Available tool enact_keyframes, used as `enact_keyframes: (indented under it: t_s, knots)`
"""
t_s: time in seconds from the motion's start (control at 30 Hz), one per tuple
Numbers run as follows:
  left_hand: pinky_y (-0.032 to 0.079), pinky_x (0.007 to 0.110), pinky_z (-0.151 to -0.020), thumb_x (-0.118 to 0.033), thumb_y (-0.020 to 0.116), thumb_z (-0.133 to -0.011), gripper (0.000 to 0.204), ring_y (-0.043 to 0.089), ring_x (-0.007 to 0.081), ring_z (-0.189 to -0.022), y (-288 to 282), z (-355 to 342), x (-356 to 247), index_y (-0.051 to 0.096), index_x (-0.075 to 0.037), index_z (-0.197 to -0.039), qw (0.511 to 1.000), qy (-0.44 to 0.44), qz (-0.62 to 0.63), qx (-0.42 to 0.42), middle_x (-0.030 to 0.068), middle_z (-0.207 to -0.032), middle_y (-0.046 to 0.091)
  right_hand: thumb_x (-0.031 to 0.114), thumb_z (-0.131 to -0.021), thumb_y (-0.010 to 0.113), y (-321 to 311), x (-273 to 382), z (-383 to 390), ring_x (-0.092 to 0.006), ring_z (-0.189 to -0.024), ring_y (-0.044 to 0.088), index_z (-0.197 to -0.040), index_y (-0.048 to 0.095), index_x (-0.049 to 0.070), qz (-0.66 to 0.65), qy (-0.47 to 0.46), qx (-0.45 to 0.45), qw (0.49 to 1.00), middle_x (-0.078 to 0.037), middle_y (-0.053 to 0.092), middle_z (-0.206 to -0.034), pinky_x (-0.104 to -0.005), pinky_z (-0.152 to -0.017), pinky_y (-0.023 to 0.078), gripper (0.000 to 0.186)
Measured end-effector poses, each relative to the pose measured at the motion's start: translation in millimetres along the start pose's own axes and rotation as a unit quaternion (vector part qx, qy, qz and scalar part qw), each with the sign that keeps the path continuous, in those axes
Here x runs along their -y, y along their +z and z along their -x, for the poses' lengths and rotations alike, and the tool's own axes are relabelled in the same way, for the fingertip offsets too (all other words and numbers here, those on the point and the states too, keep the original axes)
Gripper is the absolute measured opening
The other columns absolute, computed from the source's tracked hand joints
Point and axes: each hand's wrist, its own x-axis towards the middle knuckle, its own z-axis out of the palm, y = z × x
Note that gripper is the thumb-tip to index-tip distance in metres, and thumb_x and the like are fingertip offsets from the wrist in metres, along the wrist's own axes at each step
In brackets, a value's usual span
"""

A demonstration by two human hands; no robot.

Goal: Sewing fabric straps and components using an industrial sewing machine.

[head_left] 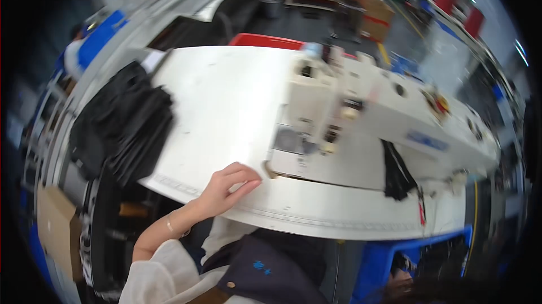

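Observation:
My left hand (230, 190) is over the front part of the white sewing table (226, 98), left of the sewing machine's needle area. Its fingers are bent and pressed together, the thumb meeting the fingertips, and nothing shows between them. A patch of skin that looks like my right hand (401, 279) is low in the blue bin (372, 261), beside black pieces (446, 256); its fingers cannot be made out. The white sewing machine (395, 100) stands on the right half of the table. Blur softens the picture.
A pile of black fabric (127, 120) lies at the table's left end. Black strips (397, 171) hang at the machine, near a small red-handled tool (421, 208). A red tray (265, 40) is behind the table, and a cardboard box (58, 228) stands at the left.

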Motion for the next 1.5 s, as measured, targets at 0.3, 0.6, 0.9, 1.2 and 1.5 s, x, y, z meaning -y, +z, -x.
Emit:
enact_keyframes:
  t_s: [0.3,0.6,0.9,1.2,1.5]
  knots:
    - [0.043,0.029,-0.072,-0.006,0.059,-0.086,0.01,0.054,0.0201,-0.084,-210.6,120.9,45.8,0.063,0.002,-0.091,0.824,-0.115,-0.328,-0.448,0.0097,-0.095,0.061,0.007,-0.078,0.065,-159.5,186.1,-81.5,-0.0301,-0.086,0.057,-0.105,0.06,0.002,-0.288,-0.268,-0.006,0.919,-0.018,0.056,-0.099,-0.0396,-0.072,0.048,0.028]
    - [0.038,0.019,-0.054,-0.018,0.069,-0.082,0.019,0.047,0.004,-0.057,-285.5,186.9,92.8,0.062,-0.001,-0.09,0.848,-0.358,-0.033,-0.388,-0.003,-0.065,0.055,-0.001,-0.076,0.065,-202.2,473.4,-111.5,-0.0262,-0.081,0.059,-0.095,0.062,-0.001,-0.343,-0.677,-0.175,0.627,-0.012,0.059,-0.094,-0.0336,-0.068,0.049,0.02]
    - [0.036,0.015,-0.057,-0.008,0.065,-0.084,0.011,0.047,0.0002,-0.064,-263.6,160.8,88.1,0.059,-0.008,-0.093,0.799,-0.168,0.307,-0.49,-0.0069,-0.074,0.054,0.026,-0.082,0.065,-195.8,693.8,-76.2,-0.0304,-0.085,0.063,-0.093,0.061,-0.007,-0.545,-0.521,0.054,0.655,-0.02,0.064,-0.09,-0.0362,-0.074,0.048,0.035]
    - [0.038,0.027,-0.062,0.012,0.053,-0.066,0.027,0.044,0.0129,-0.065,-258.5,184.8,105.2,0.049,-0.002,-0.088,0.829,-0.284,-0.282,-0.39,0.003,-0.071,0.043,0.006,-0.084,0.052,-236.2,648.9,-184.3,-0.0156,-0.08,0.056,-0.083,0.056,0.001,-0.909,-0.189,0.299,0.219,-0.008,0.058,-0.086,-0.0296,-0.078,0.046,0.007]
    - [0.037,0.037,-0.103,0.018,0.045,-0.062,0.062,0.044,0.0327,-0.123,-290.5,147.9,95.6,0.058,-0.005,-0.118,0.935,-0.197,-0.296,-0.012,0.0147,-0.131,0.05,0.01,-0.089,0.046,-356.3,459.5,-255.6,-0.0103,-0.07,0.057,-0.086,0.055,0.0,-0.829,-0.334,-0.151,0.422,-0.004,0.061,-0.08,-0.0246,-0.063,0.045,0.013]
